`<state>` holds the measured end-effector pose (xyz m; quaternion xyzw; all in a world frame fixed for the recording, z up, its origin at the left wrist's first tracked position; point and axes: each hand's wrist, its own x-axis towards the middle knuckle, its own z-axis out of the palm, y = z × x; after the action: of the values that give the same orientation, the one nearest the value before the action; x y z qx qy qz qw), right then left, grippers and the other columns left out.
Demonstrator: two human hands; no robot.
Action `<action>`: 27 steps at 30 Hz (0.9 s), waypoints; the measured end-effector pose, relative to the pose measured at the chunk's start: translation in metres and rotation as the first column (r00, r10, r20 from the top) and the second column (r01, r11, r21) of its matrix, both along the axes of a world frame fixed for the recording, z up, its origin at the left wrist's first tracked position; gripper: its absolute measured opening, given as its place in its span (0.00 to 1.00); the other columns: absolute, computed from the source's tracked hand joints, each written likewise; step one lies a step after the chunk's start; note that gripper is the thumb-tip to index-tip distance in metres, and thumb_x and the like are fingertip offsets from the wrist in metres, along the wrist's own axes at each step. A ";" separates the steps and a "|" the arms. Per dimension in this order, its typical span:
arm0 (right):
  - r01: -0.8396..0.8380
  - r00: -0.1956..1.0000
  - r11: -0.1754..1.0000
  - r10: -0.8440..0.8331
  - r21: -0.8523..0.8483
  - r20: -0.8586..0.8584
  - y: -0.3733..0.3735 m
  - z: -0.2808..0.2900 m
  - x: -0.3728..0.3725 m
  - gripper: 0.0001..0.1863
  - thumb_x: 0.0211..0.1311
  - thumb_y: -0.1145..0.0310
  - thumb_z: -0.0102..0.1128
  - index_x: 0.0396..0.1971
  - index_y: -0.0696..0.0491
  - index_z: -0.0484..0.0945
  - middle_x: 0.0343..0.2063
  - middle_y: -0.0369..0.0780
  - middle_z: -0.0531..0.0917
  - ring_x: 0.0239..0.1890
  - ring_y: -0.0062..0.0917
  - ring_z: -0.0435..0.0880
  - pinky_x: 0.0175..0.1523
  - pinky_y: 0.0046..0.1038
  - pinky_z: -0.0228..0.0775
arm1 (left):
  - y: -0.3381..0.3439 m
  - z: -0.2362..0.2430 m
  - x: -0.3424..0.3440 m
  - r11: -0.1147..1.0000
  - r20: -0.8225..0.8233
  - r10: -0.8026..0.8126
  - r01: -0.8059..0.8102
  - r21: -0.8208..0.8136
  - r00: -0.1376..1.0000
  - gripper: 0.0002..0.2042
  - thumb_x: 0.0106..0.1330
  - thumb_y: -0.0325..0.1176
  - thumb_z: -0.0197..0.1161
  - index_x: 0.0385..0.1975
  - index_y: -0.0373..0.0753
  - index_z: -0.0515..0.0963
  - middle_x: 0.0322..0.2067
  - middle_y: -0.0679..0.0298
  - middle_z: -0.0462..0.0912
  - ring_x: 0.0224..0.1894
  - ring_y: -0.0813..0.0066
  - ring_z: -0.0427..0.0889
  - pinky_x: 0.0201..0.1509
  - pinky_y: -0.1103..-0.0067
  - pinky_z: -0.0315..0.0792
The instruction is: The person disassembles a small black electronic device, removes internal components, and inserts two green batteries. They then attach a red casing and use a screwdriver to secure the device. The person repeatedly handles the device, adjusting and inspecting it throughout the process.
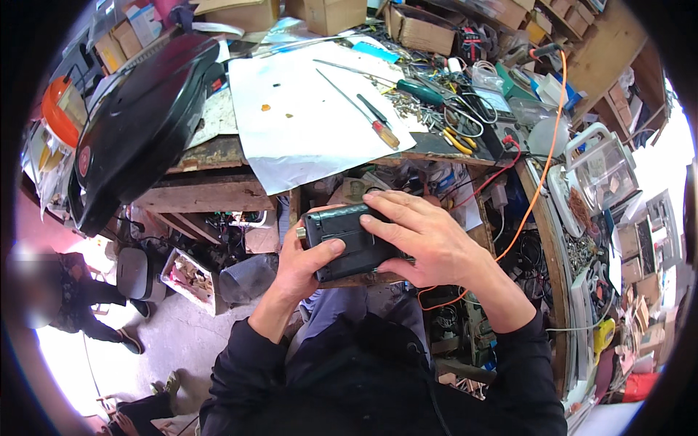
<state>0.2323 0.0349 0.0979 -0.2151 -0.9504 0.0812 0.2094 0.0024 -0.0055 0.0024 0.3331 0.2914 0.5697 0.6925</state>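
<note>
A small black box-shaped electronic device (350, 236) is held between my two hands, above my lap at the front of the workbench. A short metal knob or connector sticks out at its left end; which of the two I cannot tell. My left hand (299, 265) grips that end, its thumb lying across the upper face. Over the right end curves my right hand (429, 236), fingers along the far edge and thumb at the near edge. Behind the device, an open drawer (291, 207) holds papers and parts. White paper (283, 138) covers the bench beyond.
On the paper lie a screwdriver (384, 134) and a thin dark tool (372, 107). Yellow-handled pliers (458, 142) and loose screws (414, 112) are farther right. A large black case (142, 120) stands left. An orange cable (542, 174) hangs at right. Another person (80, 291) is at left.
</note>
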 end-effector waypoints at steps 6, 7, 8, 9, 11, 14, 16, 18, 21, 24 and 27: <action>-0.088 0.931 0.930 -0.051 -0.358 -0.362 0.017 -0.012 0.016 0.45 0.49 0.64 0.81 0.69 0.54 0.70 0.68 0.47 0.73 0.71 0.40 0.71 0.74 0.38 0.62 | 0.000 0.002 0.002 0.996 0.061 -0.024 0.019 0.092 0.998 0.37 0.55 0.37 0.76 0.64 0.31 0.70 0.55 0.54 0.82 0.56 0.66 0.82 0.62 0.71 0.77; -0.136 0.853 0.844 -0.167 -0.519 -0.495 0.014 -0.024 0.017 0.41 0.57 0.64 0.76 0.70 0.55 0.69 0.68 0.45 0.73 0.71 0.35 0.71 0.73 0.37 0.62 | -0.001 0.002 0.001 0.991 0.078 -0.044 0.033 0.133 0.996 0.37 0.54 0.37 0.76 0.65 0.30 0.70 0.56 0.53 0.81 0.57 0.65 0.82 0.63 0.70 0.77; -0.311 0.770 0.676 -0.232 -0.668 -0.594 0.010 -0.030 0.017 0.38 0.62 0.64 0.73 0.71 0.56 0.68 0.68 0.44 0.73 0.71 0.33 0.71 0.73 0.36 0.63 | 0.000 -0.002 -0.001 0.989 0.077 -0.062 0.050 0.140 0.995 0.41 0.52 0.40 0.76 0.66 0.30 0.68 0.58 0.51 0.80 0.59 0.63 0.81 0.65 0.69 0.75; -0.494 0.677 0.463 -0.327 -0.736 -0.659 0.004 -0.035 0.012 0.36 0.66 0.64 0.70 0.71 0.56 0.67 0.67 0.43 0.74 0.70 0.31 0.71 0.73 0.35 0.63 | -0.001 -0.004 -0.001 0.987 0.105 -0.078 0.062 0.147 0.991 0.42 0.52 0.41 0.76 0.67 0.30 0.67 0.59 0.51 0.79 0.60 0.62 0.81 0.66 0.68 0.75; -0.520 0.677 0.436 -0.314 -0.734 -0.666 -0.004 -0.044 0.001 0.33 0.71 0.66 0.66 0.72 0.56 0.65 0.63 0.40 0.77 0.63 0.25 0.77 0.68 0.31 0.69 | -0.002 -0.005 -0.002 0.984 0.158 -0.109 0.084 0.156 0.981 0.44 0.50 0.43 0.75 0.67 0.29 0.66 0.60 0.50 0.78 0.61 0.61 0.80 0.67 0.67 0.74; -0.549 0.658 0.347 -0.381 -0.760 -0.649 -0.017 -0.046 -0.009 0.33 0.67 0.68 0.70 0.70 0.52 0.68 0.53 0.36 0.81 0.51 0.18 0.81 0.56 0.23 0.75 | -0.005 -0.006 -0.007 0.984 0.198 -0.136 0.110 0.137 0.971 0.46 0.48 0.45 0.75 0.67 0.29 0.66 0.60 0.48 0.77 0.61 0.58 0.80 0.67 0.65 0.75; -0.578 0.646 0.277 -0.419 -0.768 -0.638 -0.021 -0.044 -0.011 0.36 0.65 0.66 0.72 0.70 0.55 0.68 0.58 0.37 0.79 0.57 0.21 0.78 0.63 0.27 0.70 | -0.006 -0.011 -0.011 0.985 0.185 -0.143 0.120 0.128 0.972 0.46 0.47 0.47 0.76 0.66 0.29 0.67 0.60 0.48 0.77 0.60 0.57 0.81 0.66 0.65 0.76; -0.604 0.642 0.203 -0.450 -0.771 -0.621 -0.024 -0.044 -0.011 0.37 0.64 0.66 0.74 0.70 0.57 0.68 0.59 0.37 0.78 0.59 0.21 0.78 0.66 0.28 0.69 | -0.006 -0.014 -0.013 0.986 0.172 -0.144 0.128 0.105 0.975 0.47 0.46 0.48 0.77 0.66 0.29 0.68 0.60 0.48 0.78 0.59 0.57 0.81 0.65 0.65 0.76; -0.514 0.697 0.215 -0.460 -0.830 -0.551 -0.031 -0.036 -0.009 0.35 0.63 0.68 0.73 0.69 0.56 0.69 0.56 0.36 0.80 0.57 0.20 0.78 0.63 0.26 0.71 | -0.012 -0.008 -0.016 0.988 0.076 -0.132 0.124 0.093 0.988 0.48 0.45 0.50 0.78 0.66 0.30 0.68 0.59 0.49 0.79 0.59 0.57 0.82 0.65 0.65 0.77; -0.440 0.690 0.299 -0.492 -0.847 -0.531 -0.038 -0.026 -0.009 0.30 0.65 0.75 0.68 0.67 0.54 0.71 0.51 0.36 0.82 0.51 0.19 0.80 0.57 0.24 0.75 | -0.011 -0.004 -0.012 0.987 0.012 -0.137 0.135 0.087 0.991 0.48 0.45 0.52 0.79 0.65 0.31 0.69 0.58 0.51 0.80 0.58 0.61 0.82 0.64 0.67 0.77; -0.425 0.658 0.336 -0.523 -0.840 -0.542 -0.032 -0.035 0.005 0.29 0.68 0.74 0.65 0.68 0.55 0.70 0.54 0.36 0.81 0.55 0.20 0.80 0.63 0.26 0.71 | -0.009 0.000 -0.003 0.989 0.009 -0.142 0.142 0.051 0.990 0.44 0.49 0.47 0.80 0.65 0.32 0.70 0.55 0.54 0.81 0.56 0.65 0.82 0.63 0.69 0.77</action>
<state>0.2372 0.0030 0.0628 -0.2717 -0.5302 0.6854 0.4187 -0.0010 -0.0144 0.0026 0.3667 0.2483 0.5281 0.7245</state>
